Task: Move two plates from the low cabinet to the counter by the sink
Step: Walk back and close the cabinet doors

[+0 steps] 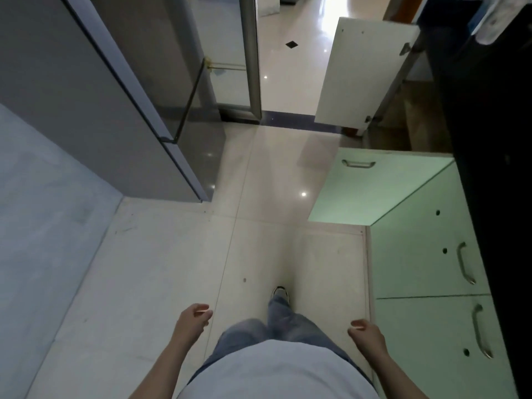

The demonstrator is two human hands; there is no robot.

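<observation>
No plates show in this view. My left hand (193, 318) hangs in front of my body over the tiled floor, fingers curled in, holding nothing. My right hand (365, 334) hangs beside the pale green low cabinets (426, 272), also loosely curled and empty. Two cabinet doors stand swung out into the aisle: a green door (371, 191) with a metal handle, and farther off a white door (365, 73). The cabinet insides are hidden from here. The dark counter edge (489, 168) runs along the right.
A grey refrigerator (121, 105) stands at the left. Beyond it a glass door with a metal frame (252, 56) leads to a bright tiled room. My jeans and one shoe (279, 293) are on the floor tiles between fridge and cabinets.
</observation>
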